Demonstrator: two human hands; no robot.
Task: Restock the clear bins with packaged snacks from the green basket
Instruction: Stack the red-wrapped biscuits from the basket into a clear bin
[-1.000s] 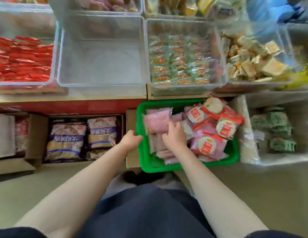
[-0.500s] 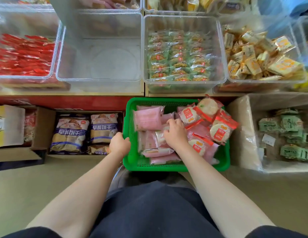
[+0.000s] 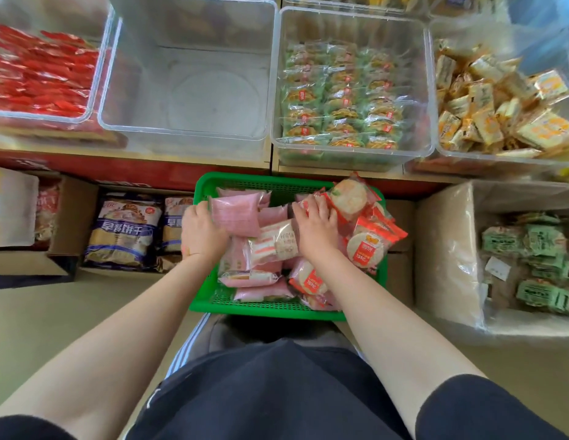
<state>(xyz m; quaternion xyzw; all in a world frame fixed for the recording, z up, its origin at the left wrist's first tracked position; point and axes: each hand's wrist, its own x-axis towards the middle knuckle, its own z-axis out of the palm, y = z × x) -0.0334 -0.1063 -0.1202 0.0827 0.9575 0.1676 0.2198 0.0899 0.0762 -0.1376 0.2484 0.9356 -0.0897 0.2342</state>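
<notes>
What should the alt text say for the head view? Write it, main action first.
Both hands reach into a green basket of packaged snacks: the left hand on a pink packet, the right hand among red rice-cracker packets. On the shelf above, an empty clear bin sits between filled ones.

Light: bright, even and soft, daylight-white across the whole view.
Shadows: faint; a dim patch on the floor [image 3: 38, 319] under the arms.
Glare: pale sheen on the clear bin [image 3: 187, 90] walls and on the plastic liner [image 3: 448, 249] at right.
Blur: upper right corner smeared, the yellow packets [image 3: 499, 115] soft.
Distortion: wide-angle bending; shelf edge [image 3: 133, 160] bows, arms balloon toward the bottom.
Sharpest: centre, around the green basket [image 3: 264, 308].
</notes>
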